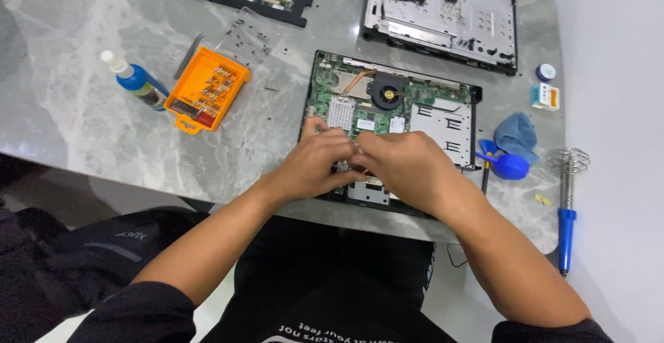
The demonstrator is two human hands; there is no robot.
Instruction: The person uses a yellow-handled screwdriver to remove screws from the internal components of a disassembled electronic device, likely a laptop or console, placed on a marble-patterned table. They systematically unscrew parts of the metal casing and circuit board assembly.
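Working both hands, left hand point(315, 163) and right hand point(408, 167), fingertips pinched together, grip contents hidden, over the opened laptop point(391, 108) at the bench's point(62, 108) near edge, needing fine control.

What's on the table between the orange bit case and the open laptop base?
Head view: between the orange bit case and the laptop base lies grey marble tabletop with one small loose screw.

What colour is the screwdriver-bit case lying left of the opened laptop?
Orange, seen in the head view: the bit case lies beside the opened laptop.
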